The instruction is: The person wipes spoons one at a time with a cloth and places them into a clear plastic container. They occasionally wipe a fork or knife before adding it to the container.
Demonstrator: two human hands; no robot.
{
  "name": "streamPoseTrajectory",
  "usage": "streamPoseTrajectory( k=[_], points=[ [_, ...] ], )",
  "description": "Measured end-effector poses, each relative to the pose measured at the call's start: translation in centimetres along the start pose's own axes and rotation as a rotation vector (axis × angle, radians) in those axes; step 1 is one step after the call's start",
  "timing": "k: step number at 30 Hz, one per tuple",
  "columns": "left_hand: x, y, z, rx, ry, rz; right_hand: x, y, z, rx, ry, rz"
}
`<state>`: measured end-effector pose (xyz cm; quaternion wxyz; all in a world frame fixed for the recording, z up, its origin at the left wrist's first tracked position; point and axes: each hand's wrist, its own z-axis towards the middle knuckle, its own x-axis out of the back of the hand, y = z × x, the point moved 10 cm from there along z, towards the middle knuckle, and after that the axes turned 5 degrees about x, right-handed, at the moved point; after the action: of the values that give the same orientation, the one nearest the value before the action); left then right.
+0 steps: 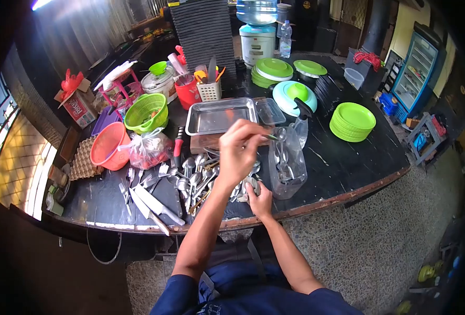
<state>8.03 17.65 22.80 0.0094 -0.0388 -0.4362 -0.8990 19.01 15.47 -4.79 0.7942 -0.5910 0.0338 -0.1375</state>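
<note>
My left hand (238, 152) is raised above the cutlery pile, its fingers pinched together beside the metal tray (221, 116); a thin, dark green-tipped thing shows by the fingertips, too small to name. Lower down, my right hand (259, 198) is closed round several metal spoons (249, 188). To its right, a clear plastic container (288, 181) holds a few spoons, with a spray bottle (300, 127) behind it. Loose spoons and forks (189, 178) lie heaped left of my hands. Two large knives (156, 203) rest near the front edge.
Green plates (352, 122) are stacked on the right. At the left stand a green basket (146, 112), an orange basket (109, 146), a knotted plastic bag (149, 149) and an egg tray (84, 160). A red utensil cup (188, 92) stands behind the tray.
</note>
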Motion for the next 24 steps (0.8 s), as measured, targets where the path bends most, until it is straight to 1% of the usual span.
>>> streamPoseTrajectory(
  k=[2, 3, 4, 6, 7, 8, 9, 10, 12, 13, 14, 15, 16, 18, 20, 22, 23, 24],
  points=[
    [-3.8, -0.3, 0.6, -0.124, -0.174, 0.120, 0.4, 0.2, 0.0, -0.010, 0.004, 0.032],
    [-5.7, -1.7, 0.5, -0.055, -0.263, 0.136, 0.4, 0.2, 0.0, -0.017, -0.004, 0.071],
    [-7.4, -1.7, 0.2, -0.142, -0.361, 0.222, 0.3, 0.2, 0.0, -0.025, -0.012, 0.112],
    [-10.9, -5.3, -1.6, -0.100, -0.603, 0.190, 0.4, 0.9, 0.0, -0.060, -0.016, 0.139],
    [-12.2, -7.5, -2.9, -0.103, -0.700, 0.247, 0.7, 0.5, 0.0, 0.000, -0.008, 0.039],
    [-13.3, -8.1, -4.0, -0.105, -0.794, 0.306, 0.9, 0.2, 0.0, 0.061, -0.002, -0.061],
    [-13.8, -10.0, -5.1, 0.027, -0.849, 0.391, 1.0, -0.1, 0.1, 0.131, 0.023, -0.086],
    [-13.8, -10.4, -5.7, 0.029, -0.848, 0.391, 1.0, 0.2, 0.2, 0.130, 0.021, -0.086],
    [-12.5, -8.0, -5.1, -0.080, -0.680, 0.339, 1.4, -1.6, 0.1, 0.289, 0.088, -0.061],
    [-11.8, -7.8, -4.7, -0.052, -0.663, 0.307, 1.4, -1.7, 0.1, 0.285, 0.082, -0.059],
    [-10.3, -6.8, -3.9, -0.009, -0.582, 0.263, 1.2, -1.6, 0.2, 0.147, 0.026, -0.025],
    [-8.6, -7.4, -3.3, 0.066, -0.497, 0.217, 0.8, -0.7, 0.1, 0.010, -0.030, 0.008],
    [-6.7, -8.1, -2.7, 0.138, -0.412, 0.170, 0.6, -0.7, 0.0, 0.008, -0.034, 0.009],
    [-2.4, -10.9, -2.2, 0.283, -0.241, 0.166, 0.2, 0.4, -0.1, -0.085, -0.027, 0.132],
    [1.5, -14.4, -2.3, 0.261, -0.142, 0.315, 0.2, 0.6, 0.0, -0.076, -0.018, 0.110],
    [4.3, -17.9, -4.0, 0.316, -0.170, 0.642, 0.5, 0.6, 0.0, -0.045, 0.036, 0.110],
    [4.7, -20.4, -5.2, 0.333, -0.277, 0.763, 0.4, 0.7, 0.0, -0.066, 0.022, 0.101],
    [5.2, -22.5, -6.6, 0.398, -0.278, 0.779, 0.3, 0.5, 0.0, -0.060, 0.019, 0.103]
  ],
)
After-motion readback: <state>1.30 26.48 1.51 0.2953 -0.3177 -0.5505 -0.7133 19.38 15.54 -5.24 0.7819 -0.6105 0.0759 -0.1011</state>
